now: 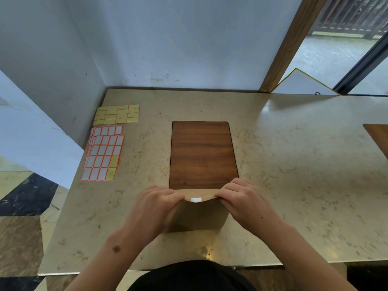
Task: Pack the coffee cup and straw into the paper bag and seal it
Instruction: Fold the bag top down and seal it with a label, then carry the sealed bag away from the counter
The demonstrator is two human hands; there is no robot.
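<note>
A brown paper bag (199, 217) stands upright on the marble counter near its front edge. Its top is folded over toward me, and a small white sticker with an orange border (196, 199) sits on the edge of the folded flap. My left hand (157, 201) pinches the flap's left end and my right hand (241, 196) pinches its right end. The coffee cup and the straw are not visible; the bag's inside is hidden.
A dark wooden board (202, 154) lies just behind the bag. Sheets of white orange-bordered labels (102, 153) and a yellow sheet (116, 114) lie at the counter's left. White walls (168, 49) close the back and left. Another wooden board (378, 137) shows at the right edge.
</note>
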